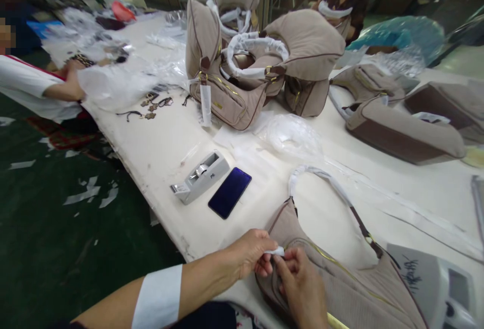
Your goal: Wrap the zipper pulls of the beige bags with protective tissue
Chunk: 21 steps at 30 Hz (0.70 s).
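Note:
A taupe handbag [340, 288] lies on the white table [159, 152] right in front of me, its strap [321, 178] partly wrapped in white paper. My left hand [249, 253] and my right hand [302, 288] meet above the bag's near corner. Both pinch a small white strip [278, 251] between thumb and fingers. A white cuff covers my left forearm.
A white tape dispenser [200, 177] and a dark blue phone [230, 192] lie left of the bag. Several taupe bags [242, 67] stand mid-table, more at right [401, 127]. A person in white [41, 87] handles plastic at left; another sits across. The table edge drops to a green floor.

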Each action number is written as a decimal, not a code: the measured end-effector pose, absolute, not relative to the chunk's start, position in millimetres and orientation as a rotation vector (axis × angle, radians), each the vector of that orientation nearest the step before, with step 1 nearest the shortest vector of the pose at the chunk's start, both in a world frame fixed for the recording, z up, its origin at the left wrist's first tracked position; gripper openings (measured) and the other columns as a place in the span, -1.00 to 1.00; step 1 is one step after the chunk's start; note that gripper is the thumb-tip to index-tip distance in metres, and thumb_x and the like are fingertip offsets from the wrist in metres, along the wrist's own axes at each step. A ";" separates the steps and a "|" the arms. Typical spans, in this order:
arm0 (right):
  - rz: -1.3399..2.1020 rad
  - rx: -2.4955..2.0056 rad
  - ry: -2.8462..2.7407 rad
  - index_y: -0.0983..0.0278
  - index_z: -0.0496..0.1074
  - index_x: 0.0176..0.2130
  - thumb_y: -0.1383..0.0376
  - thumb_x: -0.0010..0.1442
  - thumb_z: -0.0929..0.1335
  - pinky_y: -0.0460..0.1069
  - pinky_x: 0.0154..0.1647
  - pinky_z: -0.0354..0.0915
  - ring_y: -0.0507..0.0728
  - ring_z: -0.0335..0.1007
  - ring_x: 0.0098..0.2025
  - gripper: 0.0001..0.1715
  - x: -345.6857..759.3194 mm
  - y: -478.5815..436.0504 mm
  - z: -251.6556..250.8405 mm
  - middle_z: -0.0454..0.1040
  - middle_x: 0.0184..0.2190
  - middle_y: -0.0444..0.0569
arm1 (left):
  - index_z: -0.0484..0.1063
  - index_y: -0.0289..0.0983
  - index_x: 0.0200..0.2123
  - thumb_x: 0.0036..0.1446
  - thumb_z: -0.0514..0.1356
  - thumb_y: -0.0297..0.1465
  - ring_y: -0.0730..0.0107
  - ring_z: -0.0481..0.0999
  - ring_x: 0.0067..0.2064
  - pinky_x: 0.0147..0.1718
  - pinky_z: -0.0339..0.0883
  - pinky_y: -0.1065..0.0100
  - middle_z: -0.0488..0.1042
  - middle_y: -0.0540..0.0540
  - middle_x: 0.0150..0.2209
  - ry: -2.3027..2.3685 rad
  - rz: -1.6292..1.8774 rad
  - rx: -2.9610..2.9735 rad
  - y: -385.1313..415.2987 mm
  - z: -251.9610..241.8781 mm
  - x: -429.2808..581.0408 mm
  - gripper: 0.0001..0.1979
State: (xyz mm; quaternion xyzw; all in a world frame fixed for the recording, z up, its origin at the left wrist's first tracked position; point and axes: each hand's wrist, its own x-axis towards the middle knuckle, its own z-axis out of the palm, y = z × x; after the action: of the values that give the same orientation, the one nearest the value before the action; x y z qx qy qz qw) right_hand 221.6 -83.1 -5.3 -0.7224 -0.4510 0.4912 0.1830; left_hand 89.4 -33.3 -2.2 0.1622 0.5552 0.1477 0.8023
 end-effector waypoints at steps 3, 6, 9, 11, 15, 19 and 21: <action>1.284 -2.018 -1.413 0.18 0.24 -0.31 0.05 0.12 0.23 -0.03 -0.53 0.19 0.12 0.38 -0.60 -0.74 219.9 -88.4 -10.4 0.45 -0.61 -0.17 | 0.21 -0.27 -0.51 -0.13 0.23 -0.30 0.56 0.27 -0.77 -0.75 0.09 0.54 0.25 0.15 -0.75 1.260 0.246 0.434 -29.6 5.3 89.3 -0.76; 1.205 -2.053 -1.487 0.21 0.23 -0.17 0.08 0.14 0.20 0.01 -0.48 0.17 0.21 0.43 -0.50 -0.68 219.7 -87.7 -12.7 0.48 -0.57 -0.12 | 0.21 -0.28 -0.49 -0.05 0.18 -0.36 0.54 0.28 -0.77 -0.75 0.09 0.54 0.22 0.15 -0.76 1.296 0.212 0.538 -25.3 12.9 91.2 -0.83; 1.200 -2.099 -1.538 0.28 0.18 -0.01 0.12 0.17 0.16 0.04 -0.44 0.15 0.28 0.46 -0.43 -0.56 218.8 -83.1 -10.6 0.51 -0.52 -0.04 | 0.21 -0.28 -0.30 -0.03 0.16 -0.41 0.51 0.29 -0.77 -0.73 0.11 0.54 0.25 0.17 -0.77 1.269 0.216 0.569 -22.3 18.3 93.4 -0.79; 1.201 -2.136 -1.600 0.33 0.15 0.06 0.14 0.19 0.11 0.05 -0.45 0.14 0.32 0.47 -0.41 -0.50 216.8 -80.2 -7.7 0.52 -0.49 0.03 | 0.15 -0.29 -0.13 -0.04 0.17 -0.41 0.48 0.29 -0.77 -0.72 0.14 0.52 0.27 0.17 -0.75 1.262 0.223 0.560 -23.1 20.5 96.0 -0.62; 1.151 -2.212 -1.759 0.45 0.04 0.18 0.21 0.23 0.07 0.06 -0.48 0.13 0.37 0.48 -0.40 -0.40 212.0 -76.0 -2.3 0.53 -0.48 0.17 | 0.04 -0.37 0.04 0.01 0.13 -0.36 0.46 0.28 -0.75 -0.72 0.16 0.49 0.25 0.18 -0.74 1.276 0.237 0.562 -32.6 22.8 102.4 -0.46; 1.259 -2.100 -1.785 0.49 0.00 0.22 0.24 0.16 0.15 0.07 -0.44 0.22 0.31 0.47 -0.41 -0.31 223.1 -70.1 0.2 0.50 -0.51 0.09 | 0.04 -0.34 0.11 0.07 0.06 -0.35 0.48 0.25 -0.72 -0.67 0.16 0.46 0.22 0.18 -0.71 1.334 0.289 0.888 -45.7 21.2 97.7 -0.47; 1.591 -1.836 -1.628 0.43 -0.06 0.24 0.22 0.10 0.21 0.01 -0.50 0.26 0.19 0.44 -0.52 -0.21 236.6 -63.7 2.0 0.45 -0.57 -0.08 | 0.05 -0.28 0.16 0.11 0.05 -0.36 0.44 0.32 -0.64 -0.58 0.19 0.43 0.28 0.13 -0.66 1.350 0.313 1.285 -50.8 18.2 90.3 -0.46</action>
State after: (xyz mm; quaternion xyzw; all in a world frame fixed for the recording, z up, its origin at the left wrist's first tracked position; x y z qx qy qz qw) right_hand 236.6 -63.7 2.0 -0.6242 -0.5533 0.5408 0.1085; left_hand 90.3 -50.8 18.2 0.5510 0.5790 0.1343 0.5857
